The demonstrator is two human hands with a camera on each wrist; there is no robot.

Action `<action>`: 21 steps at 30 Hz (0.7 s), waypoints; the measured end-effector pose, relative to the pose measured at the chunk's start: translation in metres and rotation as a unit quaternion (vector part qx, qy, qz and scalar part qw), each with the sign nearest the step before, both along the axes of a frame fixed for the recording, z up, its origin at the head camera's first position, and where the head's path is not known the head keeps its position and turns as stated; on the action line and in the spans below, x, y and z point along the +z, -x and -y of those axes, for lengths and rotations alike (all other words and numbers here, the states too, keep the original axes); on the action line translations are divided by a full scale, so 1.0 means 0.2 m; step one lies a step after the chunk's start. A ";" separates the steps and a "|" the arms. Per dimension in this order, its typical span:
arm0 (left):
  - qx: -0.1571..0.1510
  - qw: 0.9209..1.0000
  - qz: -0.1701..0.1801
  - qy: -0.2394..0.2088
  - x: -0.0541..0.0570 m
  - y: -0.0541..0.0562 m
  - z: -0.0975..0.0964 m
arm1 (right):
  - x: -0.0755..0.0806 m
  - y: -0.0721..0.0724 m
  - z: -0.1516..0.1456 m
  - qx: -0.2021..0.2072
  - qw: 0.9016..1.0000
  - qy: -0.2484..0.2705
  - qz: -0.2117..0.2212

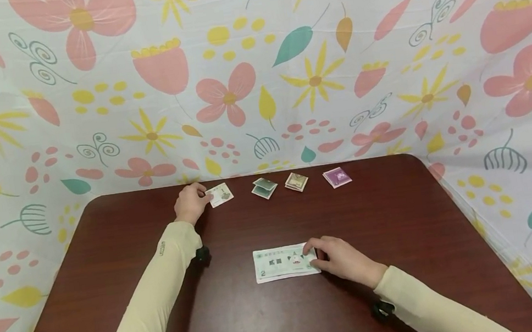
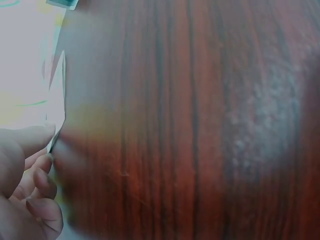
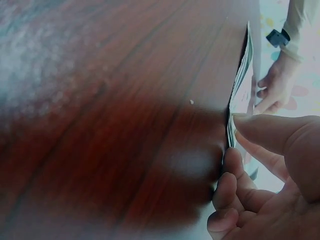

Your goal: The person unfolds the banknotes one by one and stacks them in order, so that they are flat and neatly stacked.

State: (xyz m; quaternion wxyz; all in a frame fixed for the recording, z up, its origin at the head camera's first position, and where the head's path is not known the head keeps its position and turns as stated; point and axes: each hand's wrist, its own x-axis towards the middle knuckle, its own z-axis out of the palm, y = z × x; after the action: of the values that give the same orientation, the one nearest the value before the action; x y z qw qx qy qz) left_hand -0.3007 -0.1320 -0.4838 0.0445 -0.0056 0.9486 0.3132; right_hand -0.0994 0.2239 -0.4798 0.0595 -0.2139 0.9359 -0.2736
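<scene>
At the table's far edge my left hand pinches the near-left side of a small folded pale banknote between thumb and fingers. In the left wrist view, that folded note shows edge-on at the fingertips. My right hand grips the right end of a small stack of pale green banknotes, the top one marked with a 2. The right wrist view has the thumb over the stack and the other fingers curled by its edge.
Along the far edge, right of the left hand, lie a folded green note, a folded tan note and a folded purple note. Behind the dark brown table hangs a flower-patterned cloth, which also runs down both sides.
</scene>
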 end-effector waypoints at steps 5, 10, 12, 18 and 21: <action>0.005 1.000 0.014 0.006 0.02 -0.01 0.00 | 0.00 0.00 0.00 0.000 1.000 -0.002 0.001; 0.003 1.000 0.015 0.003 0.02 -0.02 0.01 | 0.00 0.00 0.00 -0.001 1.000 0.000 0.003; 0.001 1.000 0.011 0.000 0.02 -0.02 0.02 | 0.01 0.00 -0.01 -0.001 1.000 0.001 0.002; 0.002 1.000 -0.020 0.007 0.00 -0.04 0.01 | 0.00 -0.01 -0.01 -0.004 1.000 -0.003 0.005; 0.005 0.999 -0.040 0.006 -0.02 -0.05 0.01 | 0.00 -0.01 -0.01 -0.004 1.000 -0.002 0.006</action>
State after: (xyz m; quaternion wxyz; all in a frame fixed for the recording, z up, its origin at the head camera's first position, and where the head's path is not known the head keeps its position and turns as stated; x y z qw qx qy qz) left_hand -0.2897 -0.1337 -0.4870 0.0050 0.0019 0.9515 0.3077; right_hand -0.0972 0.2250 -0.4797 0.0644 -0.2086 0.9370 -0.2728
